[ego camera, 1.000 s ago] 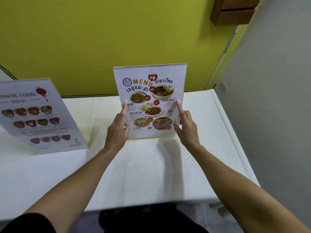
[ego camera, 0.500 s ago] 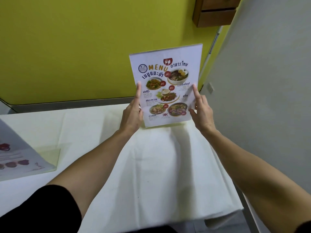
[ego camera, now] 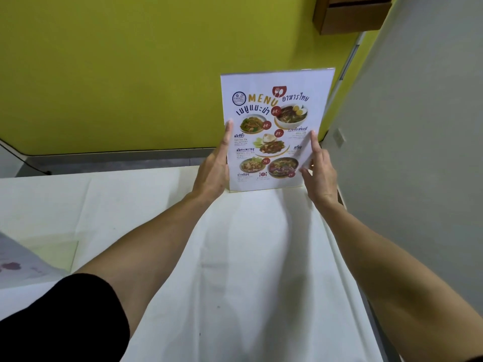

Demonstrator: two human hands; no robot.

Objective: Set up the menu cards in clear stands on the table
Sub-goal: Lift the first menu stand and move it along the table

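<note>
A Thai food menu card in a clear stand (ego camera: 274, 126) stands upright at the far right corner of the white-clothed table (ego camera: 156, 205), its bottom edge on the cloth. My left hand (ego camera: 215, 168) presses flat against its left edge. My right hand (ego camera: 317, 168) holds its right edge, fingers along the front. A second clear stand with a Chinese food menu (ego camera: 23, 262) lies low at the left edge of the view, only partly visible.
A yellow-green wall runs behind the table. A grey wall (ego camera: 418, 152) closes in on the right, right beside the table's edge. A wooden box (ego camera: 350, 14) hangs at the top right. A dark cable (ego camera: 23, 158) trails at the far left.
Both hands have carried the Thai menu stand from the table's middle toward the far right corner. My view has swung right, so the Chinese menu stand slid out to the left edge.
</note>
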